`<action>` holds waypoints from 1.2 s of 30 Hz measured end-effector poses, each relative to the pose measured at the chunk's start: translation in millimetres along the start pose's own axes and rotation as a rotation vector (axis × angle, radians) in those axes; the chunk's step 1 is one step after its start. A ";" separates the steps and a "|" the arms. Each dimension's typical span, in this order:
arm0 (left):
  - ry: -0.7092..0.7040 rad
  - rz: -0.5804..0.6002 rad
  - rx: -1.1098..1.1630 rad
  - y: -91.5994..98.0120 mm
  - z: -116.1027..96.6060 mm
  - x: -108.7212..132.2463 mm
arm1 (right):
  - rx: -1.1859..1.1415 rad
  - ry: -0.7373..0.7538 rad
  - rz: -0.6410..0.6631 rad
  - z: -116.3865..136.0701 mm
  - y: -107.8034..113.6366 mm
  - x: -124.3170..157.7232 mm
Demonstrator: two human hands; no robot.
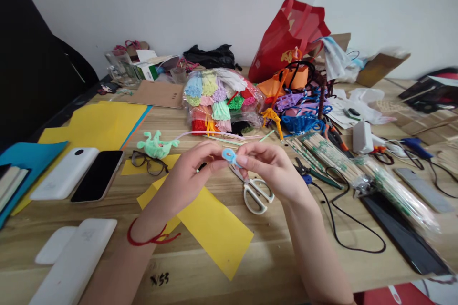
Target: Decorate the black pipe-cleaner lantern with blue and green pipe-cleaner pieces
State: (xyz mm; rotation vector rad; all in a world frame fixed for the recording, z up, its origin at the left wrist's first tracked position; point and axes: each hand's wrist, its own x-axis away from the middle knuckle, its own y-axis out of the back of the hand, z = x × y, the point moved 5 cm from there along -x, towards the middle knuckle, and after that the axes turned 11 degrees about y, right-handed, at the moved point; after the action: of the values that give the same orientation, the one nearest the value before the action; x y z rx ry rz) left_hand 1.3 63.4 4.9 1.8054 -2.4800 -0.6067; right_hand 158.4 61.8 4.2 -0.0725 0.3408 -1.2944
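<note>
Between my two hands, above the middle of the table, is a small light-blue pipe cleaner point(228, 155) bent into a coiled loop. My left hand point(202, 161) pinches its left side with thumb and fingertips. From the other side, my right hand point(270, 164) grips the end of the blue piece. White-handled scissors point(255, 195) lie below, their blades partly hidden by my right hand. A green pipe-cleaner figure point(156, 144) sits to the left of my left hand. Yellow paper point(218, 231) lies under my left wrist.
Bundles of coloured pipe cleaners point(214, 100) stand at the back, beside a red bag point(286, 40). Glasses point(148, 163), a black phone point(97, 176) and white power banks point(64, 174) lie left. Pliers point(318, 174), a black cord point(339, 228) and packed wooden sticks point(332, 157) lie right.
</note>
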 end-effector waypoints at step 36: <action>0.042 -0.133 -0.043 12.9 -21.6 14.6 | 0.156 0.103 -0.037 1.9 -10.6 8.4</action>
State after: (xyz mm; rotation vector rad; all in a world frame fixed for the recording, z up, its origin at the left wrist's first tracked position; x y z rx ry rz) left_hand -10.3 46.8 25.8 1.9577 -2.3165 -0.6151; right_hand 151.0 50.5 6.8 0.1211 0.3266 -1.3604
